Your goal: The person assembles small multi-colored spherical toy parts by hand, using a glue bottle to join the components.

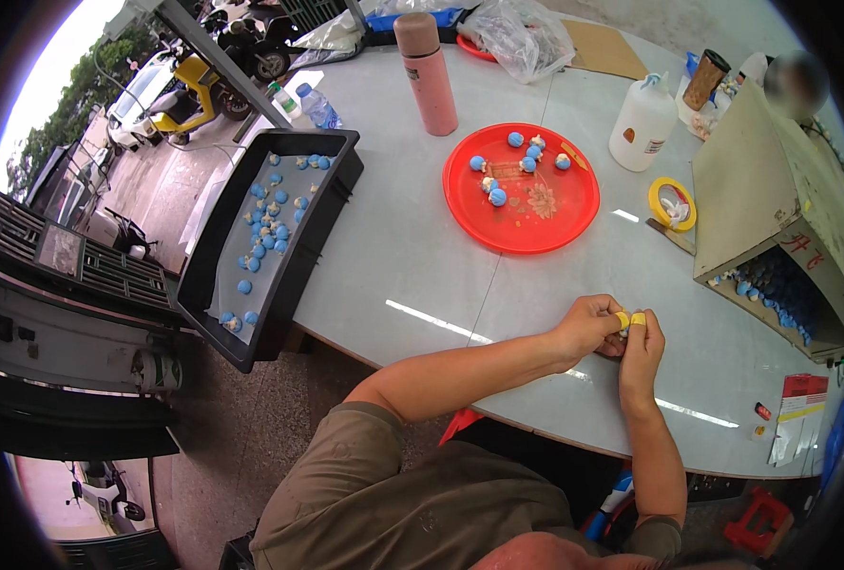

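Note:
My left hand [588,323] and my right hand [642,353] meet over the near right part of the table. Both are closed, with the thumbs side by side and yellow tape around each thumb. A small pale thing shows a little between the fingertips; too much of it is covered to tell its kind. Beyond my hands sits a round red tray [479,223] carrying several small blue balls with cream-coloured bits on them. More such balls lie in a long black bin [300,294] at the left edge of the table.
A pink flask [427,81] and a white bottle [642,123] stand behind. To the right are a yellow tape roll [660,202], a flat blade-like strip [671,237] and an open-fronted box [755,180] with blue balls inside. A red-and-white packet [800,418] lies near the right edge.

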The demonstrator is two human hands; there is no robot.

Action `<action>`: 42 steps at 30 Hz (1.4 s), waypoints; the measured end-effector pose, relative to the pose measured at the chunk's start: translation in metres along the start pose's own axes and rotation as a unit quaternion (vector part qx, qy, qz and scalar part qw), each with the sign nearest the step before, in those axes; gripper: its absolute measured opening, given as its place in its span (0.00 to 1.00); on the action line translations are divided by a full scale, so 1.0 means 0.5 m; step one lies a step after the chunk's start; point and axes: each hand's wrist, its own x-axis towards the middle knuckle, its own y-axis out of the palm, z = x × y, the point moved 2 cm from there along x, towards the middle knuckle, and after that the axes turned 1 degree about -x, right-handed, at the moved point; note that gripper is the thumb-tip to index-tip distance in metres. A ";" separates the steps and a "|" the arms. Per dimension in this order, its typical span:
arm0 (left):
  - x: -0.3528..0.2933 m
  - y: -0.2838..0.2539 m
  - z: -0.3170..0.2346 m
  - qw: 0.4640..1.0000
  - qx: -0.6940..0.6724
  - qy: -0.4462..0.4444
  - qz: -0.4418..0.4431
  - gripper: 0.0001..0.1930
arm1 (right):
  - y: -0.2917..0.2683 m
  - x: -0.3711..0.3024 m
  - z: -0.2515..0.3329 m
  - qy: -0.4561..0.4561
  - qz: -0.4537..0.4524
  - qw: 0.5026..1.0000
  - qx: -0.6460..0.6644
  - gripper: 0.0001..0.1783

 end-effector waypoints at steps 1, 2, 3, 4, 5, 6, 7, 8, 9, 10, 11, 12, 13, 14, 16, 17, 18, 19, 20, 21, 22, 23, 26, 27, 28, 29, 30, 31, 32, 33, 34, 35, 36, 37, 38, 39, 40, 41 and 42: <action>0.000 0.002 0.000 1.000 0.000 -0.001 0.000 0.05 | -0.001 -0.001 0.001 0.000 -0.003 1.000 -0.002 0.13; 0.001 0.004 0.000 1.000 0.000 -0.002 0.003 0.05 | -0.002 -0.002 0.003 -0.001 -0.007 1.000 0.004 0.13; 0.002 0.004 0.001 1.000 0.000 -0.002 0.003 0.06 | -0.002 -0.002 0.002 -0.001 -0.009 1.000 0.011 0.13; 0.002 0.004 0.001 1.000 -0.001 -0.002 0.004 0.06 | -0.003 -0.001 0.000 0.000 -0.010 1.000 0.010 0.13; 0.002 0.004 0.001 1.000 -0.001 -0.003 0.005 0.06 | -0.003 0.000 -0.003 -0.002 -0.007 1.000 0.009 0.13; 0.000 0.004 0.001 1.000 0.000 -0.001 0.003 0.06 | -0.003 0.000 -0.005 -0.004 -0.005 1.000 0.009 0.13; -0.001 0.004 0.000 1.000 0.000 0.001 0.001 0.06 | -0.004 0.000 -0.005 -0.003 -0.006 1.000 0.008 0.13; -0.001 0.004 0.001 1.000 0.000 0.000 0.002 0.06 | -0.003 -0.001 -0.003 -0.003 -0.006 1.000 0.011 0.13; -0.001 0.004 0.001 1.000 0.000 0.000 0.004 0.06 | -0.003 -0.001 -0.001 -0.002 -0.008 1.000 0.013 0.13; -0.002 0.005 0.001 1.000 0.001 0.000 0.006 0.06 | -0.003 -0.002 -0.001 -0.002 -0.010 1.000 0.012 0.13; -0.003 0.004 0.000 1.000 0.000 -0.001 0.009 0.06 | -0.002 -0.001 -0.003 -0.003 -0.008 1.000 0.012 0.13; -0.004 0.004 -0.002 1.000 0.003 0.000 0.006 0.06 | -0.004 -0.001 -0.005 -0.005 -0.007 1.000 0.011 0.13; -0.005 0.005 -0.003 1.000 0.007 0.001 0.003 0.06 | -0.004 -0.001 -0.007 -0.004 -0.012 1.000 0.009 0.13; -0.006 0.006 -0.003 1.000 0.006 -0.002 0.008 0.06 | -0.002 -0.001 -0.008 -0.008 -0.012 1.000 0.010 0.13; -0.007 0.001 -0.003 1.000 0.008 0.000 -0.004 0.06 | 0.000 -0.001 -0.008 -0.011 -0.009 1.000 0.008 0.13; -0.007 0.001 -0.003 1.000 0.009 -0.002 0.002 0.06 | -0.001 -0.001 -0.007 -0.011 -0.015 1.000 0.006 0.13; -0.004 0.002 -0.001 1.000 0.007 -0.001 0.004 0.06 | -0.003 -0.001 -0.007 -0.014 -0.015 1.000 -0.001 0.13; -0.001 0.003 0.000 1.000 0.007 -0.002 0.007 0.06 | -0.007 0.000 -0.009 -0.017 -0.016 1.000 -0.008 0.13; 0.002 0.004 0.002 1.000 0.009 -0.006 0.018 0.06 | -0.009 0.002 -0.018 -0.017 -0.027 0.999 0.003 0.14; 0.003 0.001 0.003 1.000 0.007 0.000 0.017 0.06 | -0.009 0.003 -0.020 -0.017 -0.039 0.999 0.000 0.14; 0.002 0.002 0.002 1.000 0.005 0.005 0.018 0.07 | -0.008 0.003 -0.016 -0.020 -0.034 0.999 -0.014 0.15; 0.000 0.002 -0.001 0.999 0.008 -0.002 0.032 0.07 | -0.007 0.004 -0.012 -0.024 -0.031 0.999 -0.028 0.15; -0.004 0.002 -0.015 0.999 0.043 0.011 0.023 0.09 | -0.011 0.018 -0.013 0.014 -0.010 1.000 0.015 0.15; -0.005 0.000 -0.021 0.997 0.062 0.054 -0.010 0.10 | -0.017 0.020 -0.014 0.012 -0.024 1.000 0.012 0.15; -0.005 0.000 -0.028 0.991 0.081 0.097 -0.042 0.12 | -0.023 0.022 -0.015 -0.003 -0.033 0.999 0.018 0.13; -0.003 0.007 -0.033 0.991 0.084 0.095 -0.030 0.12 | -0.026 0.024 -0.017 -0.017 -0.041 0.999 0.025 0.11; -0.004 0.005 -0.041 0.986 0.103 0.118 -0.056 0.13 | -0.014 0.026 -0.013 -0.059 -0.039 0.995 0.071 0.07; -0.006 0.004 -0.048 0.979 0.122 0.142 -0.083 0.15 | -0.018 0.023 -0.005 -0.062 -0.046 0.994 0.071 0.07; 0.000 -0.003 -0.042 0.974 0.156 0.150 -0.074 0.16 | -0.018 0.020 0.002 -0.001 0.008 0.993 0.117 0.06; 0.002 -0.004 -0.035 0.974 0.159 0.150 -0.067 0.16 | -0.019 0.016 0.009 0.060 0.061 0.983 0.161 0.07; 0.004 -0.004 -0.029 0.976 0.143 0.160 -0.046 0.16 | -0.019 0.018 0.006 0.058 0.080 0.980 0.173 0.07; 0.005 -0.003 -0.024 0.977 0.127 0.170 -0.025 0.15 | -0.022 0.019 0.009 0.055 0.074 0.981 0.173 0.07; 0.000 0.001 -0.027 0.981 0.109 0.160 -0.016 0.14 | -0.026 0.021 0.012 0.060 0.083 0.980 0.172 0.07; 0.001 -0.005 -0.028 0.981 0.111 0.159 -0.011 0.14 | -0.030 0.021 0.013 0.066 0.094 0.979 0.171 0.07; 0.005 -0.015 -0.027 0.981 0.119 0.153 -0.003 0.13 | -0.033 0.022 0.008 0.062 0.107 0.976 0.178 0.08; 0.006 -0.018 -0.031 0.981 0.126 0.146 0.006 0.13 | -0.037 0.023 0.007 0.061 0.102 0.977 0.178 0.08; 0.007 -0.020 -0.035 0.981 0.128 0.144 0.010 0.13 | -0.039 0.024 0.006 0.053 0.105 0.978 0.174 0.08; 0.008 -0.021 -0.039 0.980 0.147 0.135 0.011 0.13 | -0.042 0.026 0.005 0.046 0.109 0.978 0.170 0.09; 0.007 -0.021 -0.044 0.978 0.168 0.127 0.012 0.14 | -0.044 0.029 0.002 0.047 0.105 0.978 0.171 0.09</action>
